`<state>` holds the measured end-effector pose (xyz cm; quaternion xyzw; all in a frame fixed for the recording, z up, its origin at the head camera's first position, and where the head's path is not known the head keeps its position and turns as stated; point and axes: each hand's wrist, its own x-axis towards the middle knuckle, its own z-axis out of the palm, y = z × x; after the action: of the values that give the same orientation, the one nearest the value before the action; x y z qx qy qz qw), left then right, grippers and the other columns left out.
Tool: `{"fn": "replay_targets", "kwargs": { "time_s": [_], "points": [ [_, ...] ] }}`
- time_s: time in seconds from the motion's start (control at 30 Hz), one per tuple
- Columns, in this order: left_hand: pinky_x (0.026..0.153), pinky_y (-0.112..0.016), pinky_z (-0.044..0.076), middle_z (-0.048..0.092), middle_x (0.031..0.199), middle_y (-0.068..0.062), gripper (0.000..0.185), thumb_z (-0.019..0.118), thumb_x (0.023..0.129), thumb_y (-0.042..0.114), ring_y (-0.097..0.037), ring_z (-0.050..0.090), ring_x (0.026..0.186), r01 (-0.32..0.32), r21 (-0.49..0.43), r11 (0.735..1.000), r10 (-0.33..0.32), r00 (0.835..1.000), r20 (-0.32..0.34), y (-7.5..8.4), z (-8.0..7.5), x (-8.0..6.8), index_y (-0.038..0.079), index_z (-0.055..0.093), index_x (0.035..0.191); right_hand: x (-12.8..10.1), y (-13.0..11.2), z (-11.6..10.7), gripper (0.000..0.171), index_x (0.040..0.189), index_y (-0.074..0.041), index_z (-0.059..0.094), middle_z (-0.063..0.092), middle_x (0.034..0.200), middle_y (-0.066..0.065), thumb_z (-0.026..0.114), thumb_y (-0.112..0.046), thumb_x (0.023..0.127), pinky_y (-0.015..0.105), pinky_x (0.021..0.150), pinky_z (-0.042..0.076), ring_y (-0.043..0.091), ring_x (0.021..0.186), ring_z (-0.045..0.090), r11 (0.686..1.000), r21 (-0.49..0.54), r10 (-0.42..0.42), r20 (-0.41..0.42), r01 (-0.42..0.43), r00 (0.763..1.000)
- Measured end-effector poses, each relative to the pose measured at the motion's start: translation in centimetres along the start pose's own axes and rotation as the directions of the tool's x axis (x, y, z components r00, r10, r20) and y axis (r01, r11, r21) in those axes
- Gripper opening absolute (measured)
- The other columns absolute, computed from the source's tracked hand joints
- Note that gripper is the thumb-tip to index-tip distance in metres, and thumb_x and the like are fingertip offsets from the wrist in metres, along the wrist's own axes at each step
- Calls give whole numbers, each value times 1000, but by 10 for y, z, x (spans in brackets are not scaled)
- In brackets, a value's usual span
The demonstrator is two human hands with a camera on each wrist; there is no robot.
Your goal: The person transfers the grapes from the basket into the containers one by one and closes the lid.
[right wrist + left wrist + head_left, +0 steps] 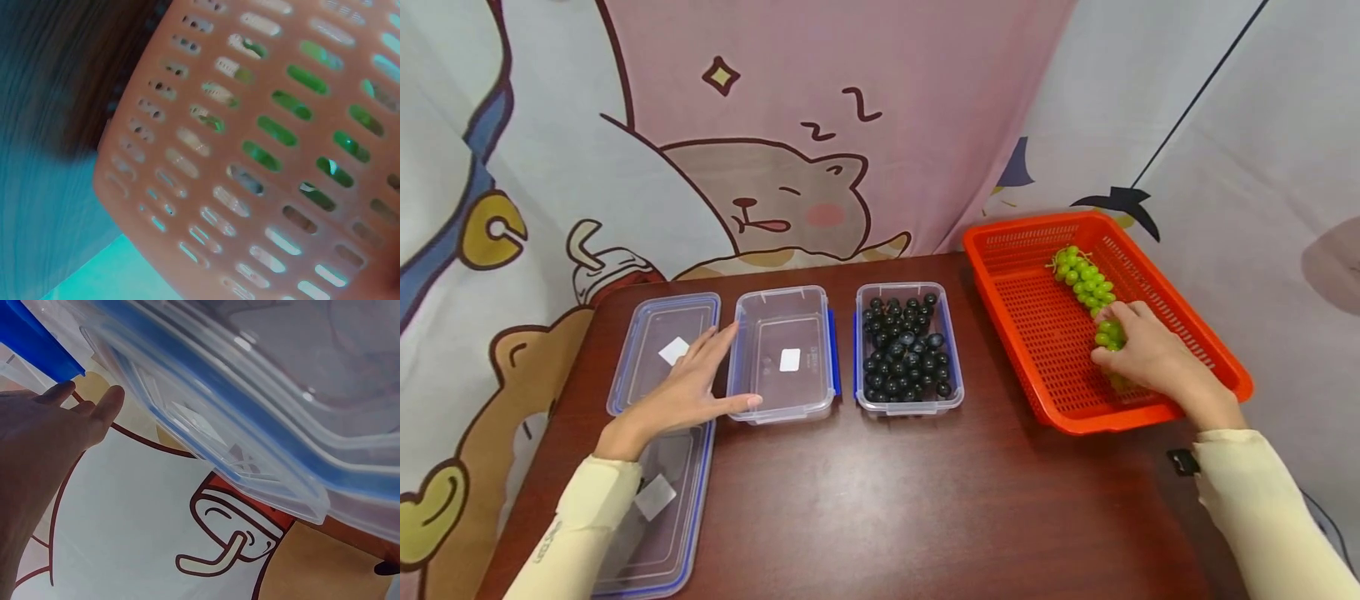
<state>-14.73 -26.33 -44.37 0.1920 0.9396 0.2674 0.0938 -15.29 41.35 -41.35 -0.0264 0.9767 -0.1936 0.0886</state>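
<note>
Green grapes [1086,283] lie as one bunch along the right side of the orange basket [1037,325], on its slotted floor. The right hand [1138,350] is over the bunch's near end, fingers curled round the lower grapes; through the right wrist view only green shows behind the basket slots [275,156].

Judgement: to lift well, the grip should take the stem or cradle the whole bunch from beneath, not pinch single grapes, which may tear off.

The left hand [688,387] lies flat, fingers straight and spread, touching the near corner of the empty box [784,354] and resting over a lid [658,346]. A second lid [662,508] lies nearer, under the sleeve.

The next box [908,348], just right of the empty one, holds dark grapes [906,350], roughly full. All stand on a brown table [910,508].
</note>
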Motion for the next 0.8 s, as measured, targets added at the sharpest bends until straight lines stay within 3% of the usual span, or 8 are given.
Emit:
{"fn": "replay_targets", "kwargs": {
  "time_s": [0.13,0.37,0.57,0.8],
  "points": [
    [118,-83,9,12,179,-24,123,83,92,59,-49,4,164,2,-5,1000,-2,1000,8,0,-2,1,17,5,178,-6,-8,2,51,139,-2,52,41,141,31,76,-23,100,67,89,44,49,115,48,997,61,-32,-138,41,990],
    [118,-83,10,12,179,-24,122,84,91,56,-50,4,163,-10,-11,1000,11,1000,7,-3,-2,0,17,7,178,-15,-26,5,47,137,-4,55,50,136,25,76,-19,98,53,85,38,42,113,47,982,158,-51,-315,105,948],
    [117,-85,10,13,181,-19,125,88,89,56,-46,3,164,-18,-35,999,19,1000,15,-5,-4,0,18,9,178,-19,-39,5,46,138,-2,55,49,142,26,74,-16,98,62,93,37,46,124,46,965,223,-48,-375,141,926],
    [119,-82,11,15,181,-16,133,94,82,53,-51,7,163,-72,-39,997,73,997,26,-3,-10,0,12,11,177,-21,-68,1,45,137,-4,57,50,139,23,72,-15,96,48,83,35,39,113,46,955,225,-91,-395,192,914]
  ]
}}
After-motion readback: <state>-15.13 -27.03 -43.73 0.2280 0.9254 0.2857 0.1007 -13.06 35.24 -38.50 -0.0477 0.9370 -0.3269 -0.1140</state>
